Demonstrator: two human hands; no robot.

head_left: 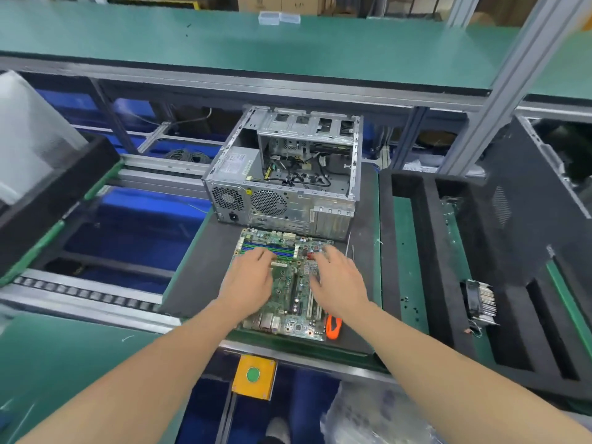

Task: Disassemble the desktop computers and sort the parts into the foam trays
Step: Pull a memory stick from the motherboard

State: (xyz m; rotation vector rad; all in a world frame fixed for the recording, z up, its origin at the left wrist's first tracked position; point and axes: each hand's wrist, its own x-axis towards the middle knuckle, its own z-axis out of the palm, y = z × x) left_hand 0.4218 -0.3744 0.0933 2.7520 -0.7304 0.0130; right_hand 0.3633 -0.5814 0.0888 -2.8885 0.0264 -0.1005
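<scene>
Grip state: left hand (248, 278) and right hand (340, 281) lie spread over the motherboard (286, 291), pinching nothing. It rests flat on the worktop (198, 274) before the case (288, 200) — likely staged for lifting toward the foam tray (419, 251).

computer case (282, 174) just behind motherboard (288, 283)
</scene>
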